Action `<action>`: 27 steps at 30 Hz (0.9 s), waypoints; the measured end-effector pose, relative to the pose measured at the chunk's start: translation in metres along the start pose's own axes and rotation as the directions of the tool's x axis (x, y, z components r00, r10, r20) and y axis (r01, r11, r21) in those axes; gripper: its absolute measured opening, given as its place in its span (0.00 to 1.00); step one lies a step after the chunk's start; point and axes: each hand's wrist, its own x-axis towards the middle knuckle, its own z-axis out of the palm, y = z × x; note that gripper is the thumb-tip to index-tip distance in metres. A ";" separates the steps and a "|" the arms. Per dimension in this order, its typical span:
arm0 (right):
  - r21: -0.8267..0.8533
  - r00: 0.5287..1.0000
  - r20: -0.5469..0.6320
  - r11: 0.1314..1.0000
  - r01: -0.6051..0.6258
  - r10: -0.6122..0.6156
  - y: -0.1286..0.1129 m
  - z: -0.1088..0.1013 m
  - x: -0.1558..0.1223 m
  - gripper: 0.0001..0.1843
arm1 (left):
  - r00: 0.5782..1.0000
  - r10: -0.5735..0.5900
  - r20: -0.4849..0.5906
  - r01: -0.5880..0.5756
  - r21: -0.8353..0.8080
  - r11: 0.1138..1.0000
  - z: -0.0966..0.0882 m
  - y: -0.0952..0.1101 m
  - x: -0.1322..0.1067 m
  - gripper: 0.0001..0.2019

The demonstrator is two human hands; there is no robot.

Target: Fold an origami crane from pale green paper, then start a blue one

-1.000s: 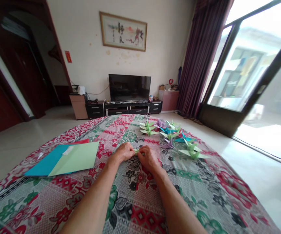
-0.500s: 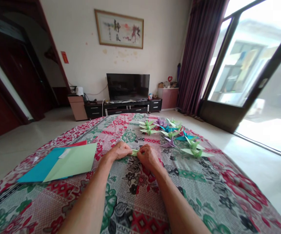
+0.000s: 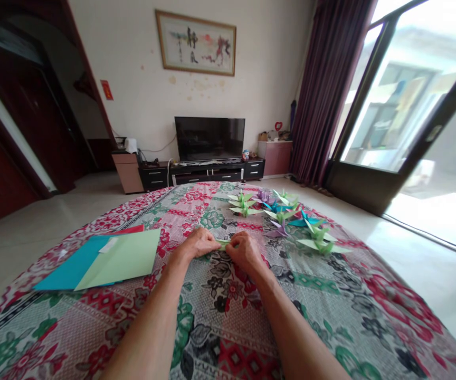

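Note:
A small folded piece of light green paper (image 3: 224, 244) is stretched between my two hands, low over the middle of the table. My left hand (image 3: 201, 243) pinches its left end, fingers closed. The other end is gripped by my right hand (image 3: 244, 248), also closed. Most of the paper hides behind the fingers, so its exact folded shape cannot be made out. Beyond my right hand stand several folded paper cranes: green ones (image 3: 245, 209), a purple one (image 3: 279, 229) and a blue one (image 3: 306, 219). To the left lie flat sheets, a green sheet (image 3: 123, 258) over a blue sheet (image 3: 64, 266).
A patterned cloth (image 3: 212, 322) covers the round table. A red sheet (image 3: 135, 229) peeks out from under the stack, and a small white slip (image 3: 108, 245) lies on it. Past the table's far edge stands a television (image 3: 210, 139) on a low cabinet (image 3: 196, 177).
The whole view has shifted slightly. Both hands keep hold of the green paper, with only small finger movements; the cranes and sheets lie as before.

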 end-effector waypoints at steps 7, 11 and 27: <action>0.015 0.999 0.022 1.000 -0.028 0.027 -0.001 -0.002 0.001 0.08 | 0.993 -0.119 0.023 0.112 0.220 0.969 0.003 0.003 0.003 0.10; 0.024 0.999 0.043 0.999 -0.025 0.024 0.000 -0.005 0.002 0.07 | 0.987 -0.162 -0.003 0.156 0.286 0.945 0.005 0.009 0.003 0.09; 0.172 0.974 0.220 0.985 0.011 -0.049 0.014 -0.033 0.008 0.14 | 0.982 -0.186 0.000 0.174 0.351 0.920 0.008 0.008 0.006 0.11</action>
